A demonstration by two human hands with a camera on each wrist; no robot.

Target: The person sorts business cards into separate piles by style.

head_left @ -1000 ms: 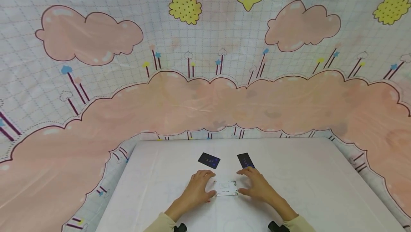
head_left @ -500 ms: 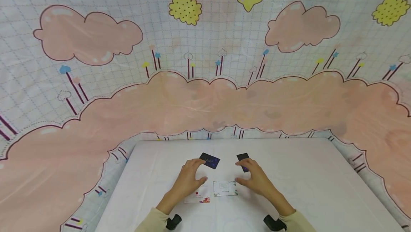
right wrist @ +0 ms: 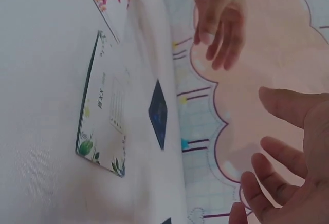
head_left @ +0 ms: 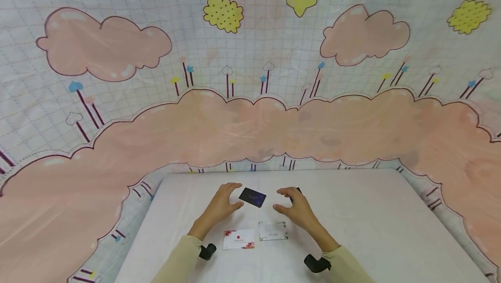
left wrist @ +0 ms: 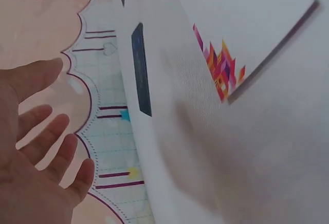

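My left hand (head_left: pixel 217 204) hovers left of a dark blue-black card (head_left: pixel 252 197), its thumb and fingers spread and holding nothing. Over the second dark card (head_left: pixel 299 190) hangs my right hand (head_left: pixel 299 209), also spread with nothing between its fingers; it hides most of that card. Nearer the front lie two white cards side by side: one with red and orange corner prints (head_left: pixel 238 239), one with green leaf corners (head_left: pixel 273 231). In the right wrist view the leaf card (right wrist: pixel 105 108) and a dark card (right wrist: pixel 158 115) lie flat, apart from the right hand (right wrist: pixel 288 167).
A white table (head_left: pixel 352 222) carries the cards. Behind and beside it hangs a cloth (head_left: pixel 250 131) printed with pink clouds and stars. Black devices sit at the left wrist (head_left: pixel 207 251) and right wrist (head_left: pixel 317 263).
Both hands have moved back from beside the leaf card toward the dark cards, the left also leftward. The red-cornered card has come into full view. The cards have not visibly shifted on the table.
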